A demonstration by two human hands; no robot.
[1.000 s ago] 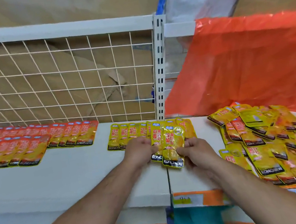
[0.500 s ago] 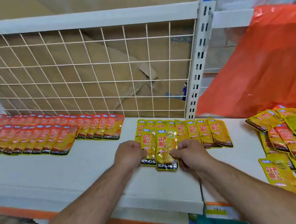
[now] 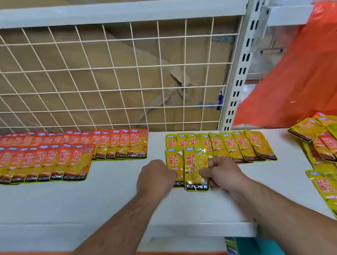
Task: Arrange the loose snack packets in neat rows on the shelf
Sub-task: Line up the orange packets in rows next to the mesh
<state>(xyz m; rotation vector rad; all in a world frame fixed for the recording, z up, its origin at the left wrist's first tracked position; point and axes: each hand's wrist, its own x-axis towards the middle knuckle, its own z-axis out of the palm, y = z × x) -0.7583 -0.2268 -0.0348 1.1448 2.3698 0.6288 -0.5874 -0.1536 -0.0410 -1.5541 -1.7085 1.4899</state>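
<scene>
Slid toward nine o'clock along the yellow row [image 3: 239, 147], the two packets [image 3: 193, 165] begin a second row, right hand [image 3: 223, 172] pinching one, left hand [image 3: 154, 178] with its grip clenched on the other.

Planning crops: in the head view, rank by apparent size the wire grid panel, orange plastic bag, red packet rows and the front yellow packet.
Largest: wire grid panel.
Next: orange plastic bag and red packet rows; they look alike and the frame cuts both, so unranked.
Smallest: front yellow packet.
</scene>
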